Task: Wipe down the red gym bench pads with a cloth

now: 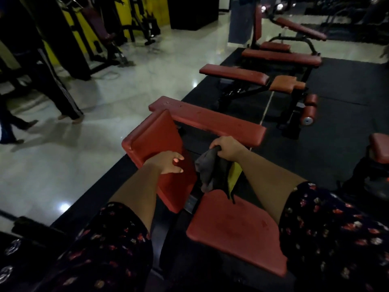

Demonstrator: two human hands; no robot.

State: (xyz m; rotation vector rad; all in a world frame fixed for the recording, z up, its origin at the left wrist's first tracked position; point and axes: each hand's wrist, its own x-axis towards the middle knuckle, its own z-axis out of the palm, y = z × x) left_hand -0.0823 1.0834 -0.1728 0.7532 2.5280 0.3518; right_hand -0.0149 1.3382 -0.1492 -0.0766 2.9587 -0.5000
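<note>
Far left: legs in dark striped trousers [63, 95] on a glossy pale floor [109, 85], with black-and-yellow machines [84, 32] behind. Lower left: a dark floral sleeve [101, 245], bare forearm stretched forward.

Left hand [169, 163] laid on the tilted back pad [155, 142], fingers straight and loosely spread, touching the red surface and gripping nothing.

Just right of that pad, in the gap between the two near pads: the cloth [207, 167], dark grey, hanging bunched and limp. Lower end overlapping the far edge of the seat pad [237, 230]; touching or not, impossible to tell.

Right hand [226, 148] curled tight round the top of the cloth, knuckles up, held above the gap. A patch of yellow frame [235, 175] visible beside the cloth, under the right forearm.

Beyond the hands: a long flat red pad [210, 121], scuffed, lying crosswise. Farther back and right: more red benches [233, 74] in a row on a black floor mat [341, 98], one with round roller pads [310, 108] at its end.

Far right edge: part of another red pad [379, 148]. Lower right: the second floral sleeve [328, 228].
</note>
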